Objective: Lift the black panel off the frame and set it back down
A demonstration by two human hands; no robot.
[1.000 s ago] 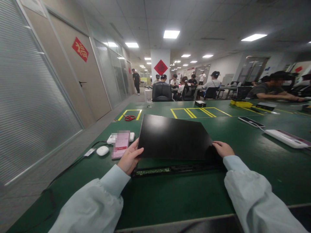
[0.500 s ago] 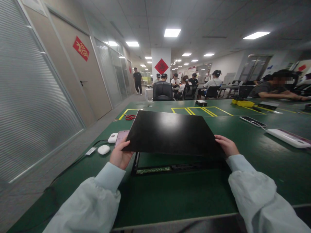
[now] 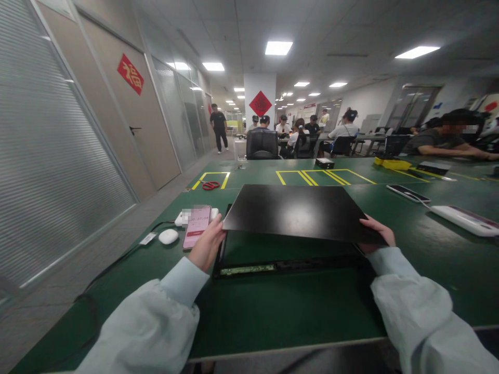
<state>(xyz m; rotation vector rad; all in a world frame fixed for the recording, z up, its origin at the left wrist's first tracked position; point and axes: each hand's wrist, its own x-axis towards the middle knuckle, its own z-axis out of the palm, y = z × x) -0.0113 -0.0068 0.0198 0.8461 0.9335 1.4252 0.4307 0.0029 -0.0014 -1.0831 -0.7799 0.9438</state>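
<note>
A black glossy screen panel [image 3: 298,210] hangs tilted above the table, held by its two side edges. My left hand [image 3: 207,242] supports its left edge, fingers fairly straight and partly hidden beneath it. On the right edge, my right hand [image 3: 377,232] grips with the fingers on top and the rest of the hand below. Under the panel lies a thin black frame [image 3: 312,263] on the green table, and a green circuit board strip [image 3: 247,270] runs along its near side. Much of the frame is covered by the panel.
Left of the frame are a lit phone [image 3: 197,227], a white rounded case [image 3: 168,237] and a cable. Red scissors [image 3: 210,185] lie farther back. A white power bank [image 3: 463,220] and a dark phone [image 3: 408,193] are at right. People sit beyond the table.
The panel has shifted right, and its left edge now sits farther from the phone, which shows more fully. Both hands moved right with it. A person in the aisle has come nearer.
</note>
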